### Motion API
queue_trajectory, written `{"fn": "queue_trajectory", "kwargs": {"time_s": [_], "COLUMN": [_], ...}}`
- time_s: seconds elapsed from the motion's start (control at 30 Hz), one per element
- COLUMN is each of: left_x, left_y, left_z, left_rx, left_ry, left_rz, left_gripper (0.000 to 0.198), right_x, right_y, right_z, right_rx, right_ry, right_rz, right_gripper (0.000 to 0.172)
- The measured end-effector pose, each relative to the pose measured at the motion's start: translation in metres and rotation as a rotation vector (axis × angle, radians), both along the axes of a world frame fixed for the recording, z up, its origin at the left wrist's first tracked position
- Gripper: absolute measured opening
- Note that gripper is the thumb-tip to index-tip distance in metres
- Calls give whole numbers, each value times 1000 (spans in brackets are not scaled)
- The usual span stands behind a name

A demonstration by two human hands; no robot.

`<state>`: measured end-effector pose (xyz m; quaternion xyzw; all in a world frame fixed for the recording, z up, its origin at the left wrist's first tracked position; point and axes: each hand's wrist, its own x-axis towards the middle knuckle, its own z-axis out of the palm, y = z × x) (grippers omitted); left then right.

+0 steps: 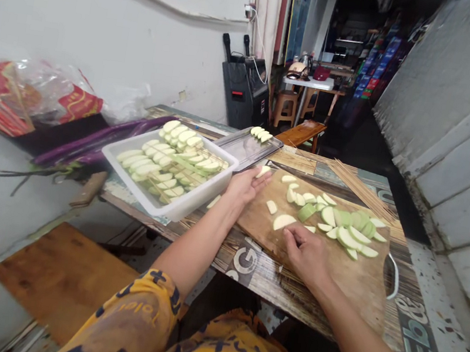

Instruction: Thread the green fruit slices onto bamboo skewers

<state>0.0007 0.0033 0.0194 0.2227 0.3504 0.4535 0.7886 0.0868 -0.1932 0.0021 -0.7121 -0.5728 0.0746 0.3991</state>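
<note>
My left hand is turned palm up over the left edge of the wooden cutting board. Its fingers hold a pale slice near the tips. My right hand is closed low over the board, thumb and forefinger pinched together. Just beyond them lies a half-round pale slice; what the pinch holds, if anything, is hidden. Several green-skinned vegetable slices are heaped on the board's far right. Left of my left hand, a white plastic tub contains rows of pale slices on thin sticks.
A shallow tray bearing a few slices stands behind the tub. Thin bamboo skewers lie at the table's far right. Purple eggplants and plastic packaging are at the left. A black speaker stands against the wall.
</note>
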Motion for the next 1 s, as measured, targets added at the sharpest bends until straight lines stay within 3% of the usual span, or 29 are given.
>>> {"fn": "queue_trajectory", "kwargs": {"time_s": [1.0], "left_x": [2], "left_y": [-3], "left_z": [0], "left_rx": [33], "left_ry": [29], "left_rz": [-2], "left_gripper": [13], "right_x": [0], "right_y": [2], "right_z": [-2], "right_rx": [14], "right_ry": [-10], "right_rz": [-17], "right_gripper": [27]}}
